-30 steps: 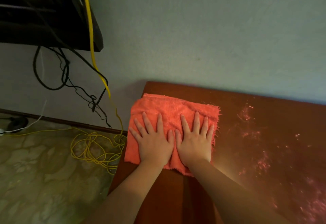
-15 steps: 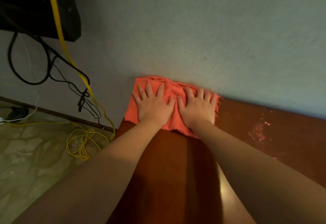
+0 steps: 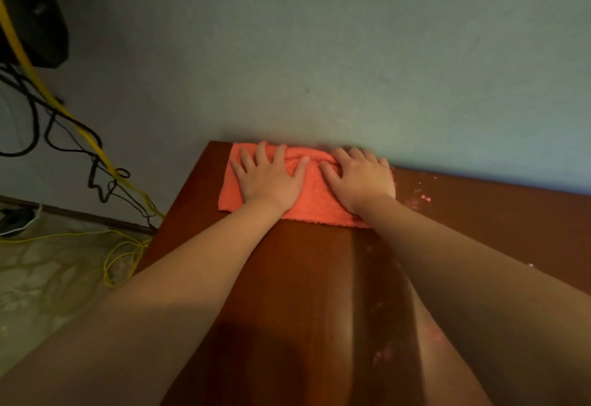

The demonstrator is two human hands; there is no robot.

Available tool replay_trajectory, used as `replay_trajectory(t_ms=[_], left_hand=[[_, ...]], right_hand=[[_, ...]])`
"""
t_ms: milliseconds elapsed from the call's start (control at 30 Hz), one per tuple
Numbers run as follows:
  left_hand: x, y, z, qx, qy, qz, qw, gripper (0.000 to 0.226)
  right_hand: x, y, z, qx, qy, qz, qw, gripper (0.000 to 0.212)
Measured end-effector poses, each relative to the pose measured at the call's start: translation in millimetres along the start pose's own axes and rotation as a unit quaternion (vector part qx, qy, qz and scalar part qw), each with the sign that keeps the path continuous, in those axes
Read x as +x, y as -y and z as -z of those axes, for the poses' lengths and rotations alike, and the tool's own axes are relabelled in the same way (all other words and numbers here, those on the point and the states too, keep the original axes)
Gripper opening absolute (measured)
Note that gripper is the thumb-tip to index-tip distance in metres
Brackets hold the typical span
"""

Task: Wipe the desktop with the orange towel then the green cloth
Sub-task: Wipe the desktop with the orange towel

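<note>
I see the left hand (image 3: 270, 182) and right hand (image 3: 361, 182) pressing palms-down, gripping nothing, on the orange towel (image 3: 311, 202) at mid-frame, where the desktop (image 3: 303, 277) meets the wall (image 3: 319, 54).

The orange towel (image 3: 315, 202), fluffy with a frayed near edge, lies spread flat just above the frame's centre. It sits at the far left corner of the glossy reddish-brown desktop (image 3: 307, 284), which shows pinkish specks at right.

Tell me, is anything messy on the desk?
Yes. Pinkish specks lie scattered on the desktop just right of the orange towel, near the wall, with more beside the right forearm. That patch looks unwiped.
</note>
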State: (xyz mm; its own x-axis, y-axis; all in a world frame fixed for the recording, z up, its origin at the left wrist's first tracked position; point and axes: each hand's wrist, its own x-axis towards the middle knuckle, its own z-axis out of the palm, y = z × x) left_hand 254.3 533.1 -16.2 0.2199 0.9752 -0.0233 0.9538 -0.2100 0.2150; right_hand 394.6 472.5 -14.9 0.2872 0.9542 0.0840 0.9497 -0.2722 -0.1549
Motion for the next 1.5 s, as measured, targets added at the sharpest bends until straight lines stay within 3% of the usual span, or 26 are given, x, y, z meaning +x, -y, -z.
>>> replay_trajectory(t_ms=[167,333,467,1500], left_hand=[[-0.7,-3.3,-0.8,0.034,-0.118,-0.107,0.987,0.054],[-6.2,-2.2,-2.0,0.018,0.003,-0.113,0.993,0.056],[-26.2,3.6,-1.3,0.057,0.029,-0.127,0.990,0.059],[-209.1,59.3,3.7,0.042,0.038,-0.176,0.983,0.060]], right_hand=[[-18.9,-28.2,4.0,-0.011,-0.002,-0.006,1.000,0.053],[-30.2,-23.9,3.9,-0.015,0.024,-0.008,1.000,0.059],[-48.5,-20.7,4.1,-0.013,0.044,-0.015,0.999,0.061],[-246.2,26.6,10.4,-0.038,0.055,-0.069,0.995,0.064]])
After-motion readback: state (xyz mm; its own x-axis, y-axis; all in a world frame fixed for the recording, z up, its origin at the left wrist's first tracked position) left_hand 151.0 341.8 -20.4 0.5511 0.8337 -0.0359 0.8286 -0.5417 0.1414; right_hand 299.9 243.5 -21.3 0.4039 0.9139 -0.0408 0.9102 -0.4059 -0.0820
